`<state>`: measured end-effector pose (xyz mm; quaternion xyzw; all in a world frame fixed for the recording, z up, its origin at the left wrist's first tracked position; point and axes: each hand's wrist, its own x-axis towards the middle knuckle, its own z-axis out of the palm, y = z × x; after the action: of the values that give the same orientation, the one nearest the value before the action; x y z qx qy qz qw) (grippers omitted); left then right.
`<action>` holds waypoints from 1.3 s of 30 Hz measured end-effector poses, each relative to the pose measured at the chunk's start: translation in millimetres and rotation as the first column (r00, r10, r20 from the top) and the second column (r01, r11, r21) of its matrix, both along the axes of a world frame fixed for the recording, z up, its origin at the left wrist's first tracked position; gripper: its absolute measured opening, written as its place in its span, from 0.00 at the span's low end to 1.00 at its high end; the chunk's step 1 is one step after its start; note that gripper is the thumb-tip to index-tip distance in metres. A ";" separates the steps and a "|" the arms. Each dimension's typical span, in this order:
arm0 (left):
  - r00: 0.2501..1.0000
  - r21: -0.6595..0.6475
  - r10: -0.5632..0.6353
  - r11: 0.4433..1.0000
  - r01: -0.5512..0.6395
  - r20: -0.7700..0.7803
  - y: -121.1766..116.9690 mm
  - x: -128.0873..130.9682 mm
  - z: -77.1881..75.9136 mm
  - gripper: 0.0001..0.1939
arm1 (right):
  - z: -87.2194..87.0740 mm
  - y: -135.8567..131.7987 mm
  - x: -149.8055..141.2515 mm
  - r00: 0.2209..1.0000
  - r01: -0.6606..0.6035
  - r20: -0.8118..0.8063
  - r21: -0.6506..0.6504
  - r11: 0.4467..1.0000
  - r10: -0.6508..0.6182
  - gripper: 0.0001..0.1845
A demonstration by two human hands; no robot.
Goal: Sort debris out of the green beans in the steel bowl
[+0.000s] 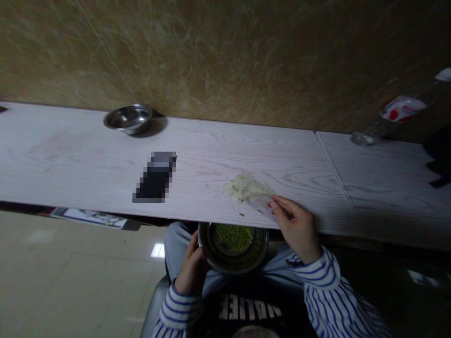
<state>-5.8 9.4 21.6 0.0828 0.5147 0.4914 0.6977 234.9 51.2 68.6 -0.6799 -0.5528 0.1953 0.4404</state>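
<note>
My left hand (192, 267) grips the rim of a steel bowl (207, 256) that rests on my lap just under the table's front edge; green beans (234, 237) fill its middle. My right hand (296, 227) lies on the table edge, fingers curled round a small clear plastic piece (260, 204). That piece touches the near side of a pile of white rice-like grains (244, 187) spread on the white wooden table (211, 150).
An empty steel bowl (128, 118) stands at the back of the table by the wall. A dark flat phone-like object (155, 177) lies left of the grains. A plastic bottle (398, 112) leans at the far right, with a dark object (439, 157) beside it.
</note>
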 end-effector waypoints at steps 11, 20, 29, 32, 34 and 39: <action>1.000 0.017 0.014 1.000 -0.014 0.002 -0.7 -0.5 0.9 0.33 | 1.6 4.6 5.8 0.998 0.008 -0.062 0.012 1.000 -0.007 0.16; 1.000 0.028 -0.010 1.000 0.010 0.000 0.2 -0.8 7.2 0.32 | 1.5 10.4 2.8 0.989 -0.084 -0.122 -0.019 0.996 0.081 0.16; 0.999 0.029 0.017 0.999 -0.017 0.030 0.3 2.1 9.9 0.30 | 6.3 10.9 0.6 0.986 -0.096 -0.140 -0.023 0.995 0.092 0.17; 1.000 0.021 0.011 1.000 -0.011 0.015 0.5 1.9 10.3 0.31 | 10.0 8.8 2.4 0.985 -0.108 -0.140 -0.031 0.994 0.102 0.17; 1.000 0.019 0.002 1.000 -0.002 0.003 0.7 1.9 10.9 0.33 | 11.3 7.8 4.3 0.985 -0.106 -0.140 -0.032 0.994 0.100 0.17; 1.000 0.019 0.023 1.000 -0.022 -0.017 1.2 3.1 13.5 0.31 | 9.8 7.0 5.9 0.985 -0.103 -0.139 -0.030 0.994 0.098 0.16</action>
<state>-2.7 10.6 35.0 0.0877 0.5169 0.5032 0.6869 240.8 58.2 78.4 -0.6442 -0.5511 0.2737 0.4543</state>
